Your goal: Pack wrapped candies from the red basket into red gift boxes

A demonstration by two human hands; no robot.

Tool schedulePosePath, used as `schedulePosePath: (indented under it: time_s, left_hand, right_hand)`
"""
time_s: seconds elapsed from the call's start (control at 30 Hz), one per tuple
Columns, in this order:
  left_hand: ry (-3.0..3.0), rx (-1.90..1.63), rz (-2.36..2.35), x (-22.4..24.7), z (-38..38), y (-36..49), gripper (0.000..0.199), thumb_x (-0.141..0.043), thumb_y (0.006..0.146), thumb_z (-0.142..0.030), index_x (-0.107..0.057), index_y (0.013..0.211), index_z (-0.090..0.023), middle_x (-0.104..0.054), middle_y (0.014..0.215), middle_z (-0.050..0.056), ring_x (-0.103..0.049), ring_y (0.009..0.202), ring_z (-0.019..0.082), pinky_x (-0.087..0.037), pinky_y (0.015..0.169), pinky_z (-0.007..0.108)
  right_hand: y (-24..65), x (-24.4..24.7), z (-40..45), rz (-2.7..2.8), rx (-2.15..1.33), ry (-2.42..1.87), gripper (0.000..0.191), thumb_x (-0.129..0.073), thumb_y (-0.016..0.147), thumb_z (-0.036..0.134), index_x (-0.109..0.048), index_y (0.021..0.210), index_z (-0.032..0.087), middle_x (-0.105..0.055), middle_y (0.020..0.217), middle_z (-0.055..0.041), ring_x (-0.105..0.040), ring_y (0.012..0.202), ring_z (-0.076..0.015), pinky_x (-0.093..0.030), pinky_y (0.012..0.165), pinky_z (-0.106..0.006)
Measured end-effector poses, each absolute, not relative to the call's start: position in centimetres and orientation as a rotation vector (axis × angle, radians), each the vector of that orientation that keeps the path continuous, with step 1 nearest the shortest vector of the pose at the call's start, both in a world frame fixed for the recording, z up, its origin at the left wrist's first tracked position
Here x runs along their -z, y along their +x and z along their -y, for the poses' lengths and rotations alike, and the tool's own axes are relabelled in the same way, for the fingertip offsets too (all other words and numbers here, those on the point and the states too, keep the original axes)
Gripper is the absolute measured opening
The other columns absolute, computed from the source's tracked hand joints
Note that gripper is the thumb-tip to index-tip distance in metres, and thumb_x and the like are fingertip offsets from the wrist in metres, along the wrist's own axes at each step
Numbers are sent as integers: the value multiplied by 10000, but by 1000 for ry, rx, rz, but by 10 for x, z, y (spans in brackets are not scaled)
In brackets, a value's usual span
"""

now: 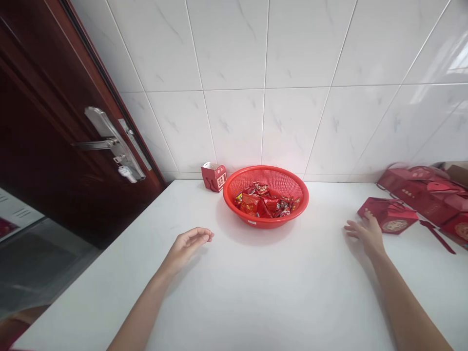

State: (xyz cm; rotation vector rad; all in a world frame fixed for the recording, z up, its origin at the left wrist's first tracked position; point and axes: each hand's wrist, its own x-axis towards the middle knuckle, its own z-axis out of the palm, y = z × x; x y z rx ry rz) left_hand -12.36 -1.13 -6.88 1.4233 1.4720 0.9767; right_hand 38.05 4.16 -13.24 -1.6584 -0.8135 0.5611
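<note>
My left hand (192,243) is over the white table, left of centre, its fingers curled together with nothing visible in them. My right hand (368,235) reaches in on the right with fingers apart, close beside a dark red gift box (394,215) with a gold round emblem. Whether the fingertips touch that box, I cannot tell. Between and beyond my hands stands a red plastic basket (302,192) with a perforated wall. Red-wrapped candies (265,202) lie inside it.
A small open-topped red box (214,177) stands against the tiled wall, left of the basket. Several red gift boxes (427,192) crowd the far right, with a dark red ribbon (438,237) in front. A wooden door (47,97) with keys (126,171) is at the left.
</note>
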Motion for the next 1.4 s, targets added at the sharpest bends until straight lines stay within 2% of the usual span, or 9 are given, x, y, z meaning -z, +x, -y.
schedulePosePath:
  time_s: [0.2,0.33,0.53,0.63,0.73,0.83,0.93,1.07,1.4]
  left_hand:
    - [1597,-1030,-1423,48,-15,-111,393,-706,774,-590,-745,878,-214,-767,949,81,-701,1002,291,-533,986,420]
    - [1829,-1038,-1297,25,-54,-83,336,-655,822,-513,-718,918,-197,-770,1029,84,-701,1018,270,-532,986,394]
    - [2378,-548,-1211,3,-115,-21,354,-521,890,-424,-687,1089,-183,-715,1182,103,-669,1089,244,-506,992,358]
    - [2465,-320,-1181,4,-140,9,424,-622,836,-482,-701,1148,-206,-692,1225,107,-633,1145,277,-479,992,363]
    - [2485,-141,-1161,11,-159,30,432,-729,736,-515,-737,1060,-230,-725,1121,89,-632,1114,310,-496,871,333]
    - [2488,-36,-1151,16,-170,39,262,-756,700,-441,-741,849,-227,-735,929,60,-658,973,297,-469,719,295]
    - [2478,-39,-1148,18,-175,36,168,-755,691,-373,-703,741,-222,-710,816,33,-658,858,268,-433,665,289]
    - [2439,-157,-1214,15,-179,20,210,-769,676,-396,-673,703,-211,-693,756,20,-649,791,256,-440,689,300]
    - [2202,-592,-1451,3,-196,-34,278,-736,673,-448,-660,749,-191,-729,836,52,-665,892,290,-493,798,355]
  right_hand:
    - [329,119,-34,966,-353,-1408,404,-655,739,390,-616,1080,178,-699,1063,-106,-644,595,-142,-569,549,-303]
    - [264,120,-13,1475,-264,-1203,141,-567,889,288,-651,968,207,-673,748,-13,-605,556,-141,-520,523,-259]
    - [209,150,8,2050,-332,-927,266,-409,934,108,-635,1035,205,-690,781,-27,-591,545,-124,-456,538,-239]
    - [205,160,8,2093,-427,-987,255,-425,929,114,-642,1026,207,-712,802,-37,-603,570,-141,-446,562,-256]
    - [206,161,7,2074,-517,-1063,242,-439,947,145,-652,1041,211,-715,805,-38,-595,570,-147,-444,580,-267]
    - [207,159,7,2074,-561,-1109,246,-436,957,170,-660,1048,216,-724,820,-44,-596,574,-154,-447,591,-278]
    - [206,155,8,2075,-584,-1127,251,-433,958,182,-666,1047,216,-737,856,-56,-606,588,-162,-454,597,-287]
    - [206,153,8,2067,-607,-1142,257,-424,965,198,-670,1042,207,-727,825,-55,-612,601,-172,-456,604,-293]
    - [204,155,5,2054,-608,-1157,245,-431,968,221,-666,1029,194,-689,791,-49,-578,585,-165,-434,591,-289]
